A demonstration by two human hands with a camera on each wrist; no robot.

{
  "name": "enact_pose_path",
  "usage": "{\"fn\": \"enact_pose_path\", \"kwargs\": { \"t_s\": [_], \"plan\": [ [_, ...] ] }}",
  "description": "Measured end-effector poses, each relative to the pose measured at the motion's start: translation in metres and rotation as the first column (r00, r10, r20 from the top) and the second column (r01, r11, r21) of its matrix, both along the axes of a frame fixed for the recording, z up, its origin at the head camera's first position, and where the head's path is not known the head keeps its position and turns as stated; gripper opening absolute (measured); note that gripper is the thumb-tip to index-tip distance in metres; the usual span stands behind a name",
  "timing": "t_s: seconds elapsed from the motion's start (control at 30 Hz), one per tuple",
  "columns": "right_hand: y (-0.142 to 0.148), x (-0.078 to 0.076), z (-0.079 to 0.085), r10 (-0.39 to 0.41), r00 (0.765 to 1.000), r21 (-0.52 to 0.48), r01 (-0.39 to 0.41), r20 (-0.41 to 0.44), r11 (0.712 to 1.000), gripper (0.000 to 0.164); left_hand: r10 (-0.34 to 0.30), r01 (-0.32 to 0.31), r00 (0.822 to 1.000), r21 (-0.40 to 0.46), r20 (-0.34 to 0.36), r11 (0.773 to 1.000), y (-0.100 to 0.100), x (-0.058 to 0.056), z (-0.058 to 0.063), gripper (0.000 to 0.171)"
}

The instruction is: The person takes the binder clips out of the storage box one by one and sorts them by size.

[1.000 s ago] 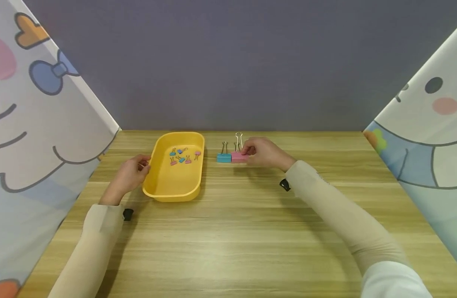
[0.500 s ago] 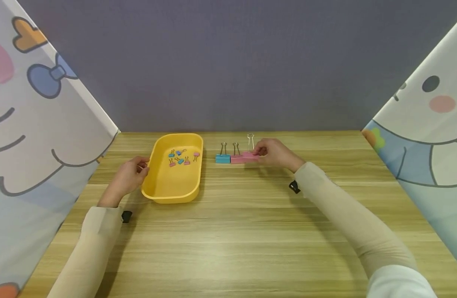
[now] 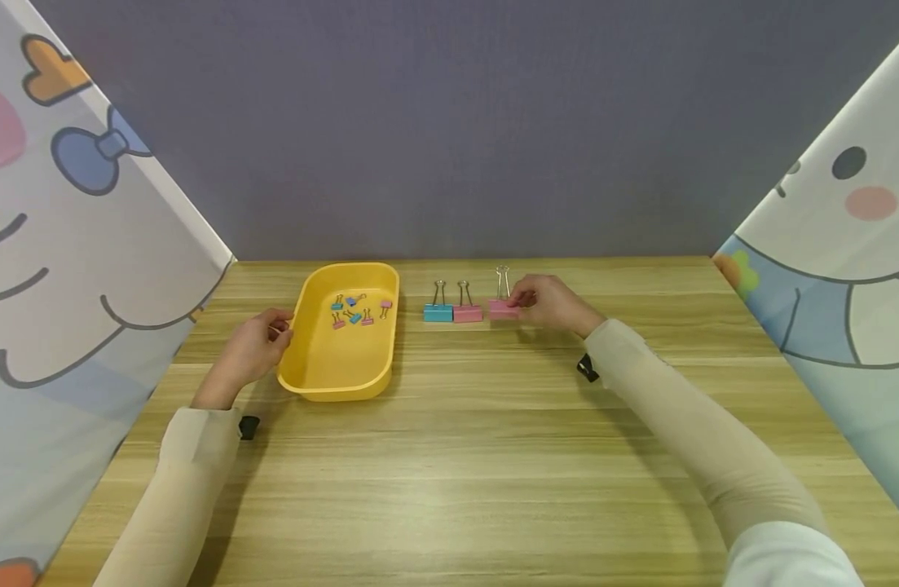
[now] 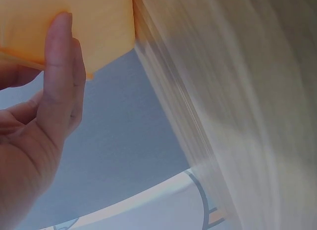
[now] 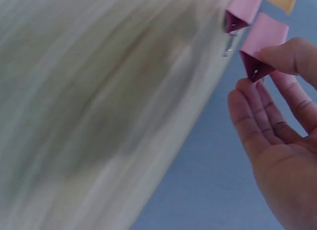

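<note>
My right hand (image 3: 555,303) pinches a large pink binder clip (image 5: 265,36) between thumb and fingers. The clip's silver handles point away from me, and it is slightly above the tabletop in the right wrist view. To its left, with a gap, another large pink binder clip (image 3: 467,314) sits beside a large teal binder clip (image 3: 438,313). My left hand (image 3: 258,346) holds the left rim of a yellow tray (image 3: 339,394), fingers against its outer wall (image 4: 106,32) and the thumb by the rim. Several small binder clips (image 3: 355,318) in pink, teal and blue lie inside the tray.
The wooden table (image 3: 449,473) reaches back to a grey panel (image 3: 456,130). Cartoon-printed cloth (image 3: 112,269) hangs on the left, and similar cloth (image 3: 860,269) on the right. A black piece (image 3: 588,368) shows under the right wrist.
My right hand has carried the pink binder clip to the right, away from the other pink clip, which is now fully visible. The left hand stays at the tray.
</note>
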State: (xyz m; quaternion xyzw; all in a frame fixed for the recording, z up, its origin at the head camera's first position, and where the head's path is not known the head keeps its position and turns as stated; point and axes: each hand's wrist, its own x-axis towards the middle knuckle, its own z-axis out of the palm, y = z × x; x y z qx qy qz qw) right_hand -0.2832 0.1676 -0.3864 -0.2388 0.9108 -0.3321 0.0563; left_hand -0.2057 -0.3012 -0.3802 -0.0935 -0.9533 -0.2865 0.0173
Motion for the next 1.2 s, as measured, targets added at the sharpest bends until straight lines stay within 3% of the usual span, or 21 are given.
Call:
{"fn": "enact_pose_path", "kwargs": {
  "t_s": [0.5, 1.2],
  "plan": [
    [0.0, -0.016, -0.025, -0.001, 0.996, 0.017, -0.001, 0.09, 1.0, 0.019, -0.004, 0.004, 1.0, -0.001, -0.013, 1.0, 0.001, 0.0, -0.001, 0.033],
    [-0.009, -0.031, -0.019, -0.006, 0.984, 0.089, -0.01, 0.18, 0.996, 0.009, 0.008, -0.008, 1.0, -0.001, -0.012, 1.0, 0.001, 0.0, -0.001, 0.033]
  ]
}}
